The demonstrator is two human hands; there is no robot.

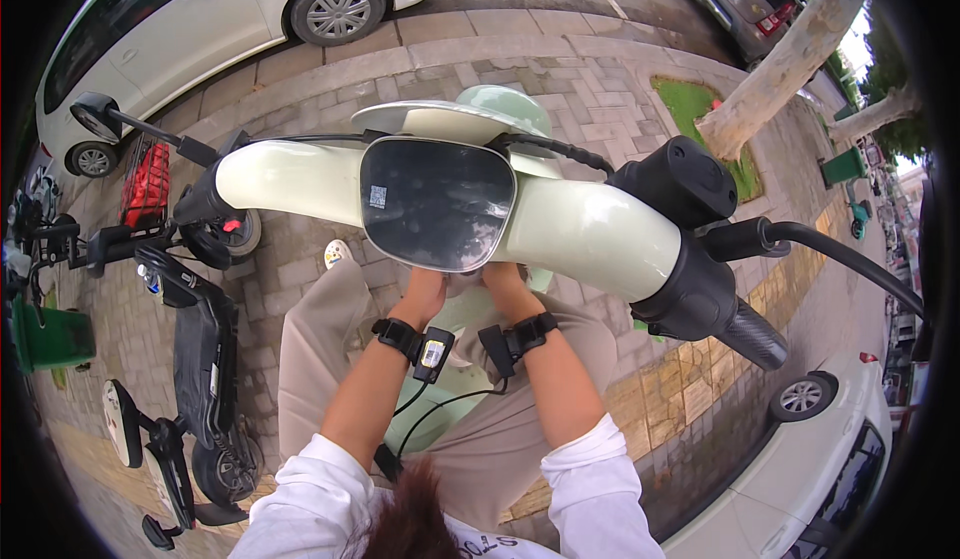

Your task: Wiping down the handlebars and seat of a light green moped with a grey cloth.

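A pale green electric scooter stands before me, its handlebar cover (590, 229) spanning the middle of the head view. At its centre is a dark, rounded display (440, 209). Both my forearms reach forward beneath this display. My left hand (427, 285) shows only its back and wrist, its fingers hidden under the display's lower edge. Close beside it, my right hand (502, 277) is likewise covered at the fingers. What they touch there cannot be seen. Black straps with small devices (433, 354) sit on both wrists, with thin cables running from them.
The scooter's black right grip (757, 337) and a round black holder (685, 181) stick out at right. Another black scooter (205, 349) is parked close on the left. White cars (230, 9) stand beyond the paving and at lower right. A tree trunk (780, 74) rises at upper right.
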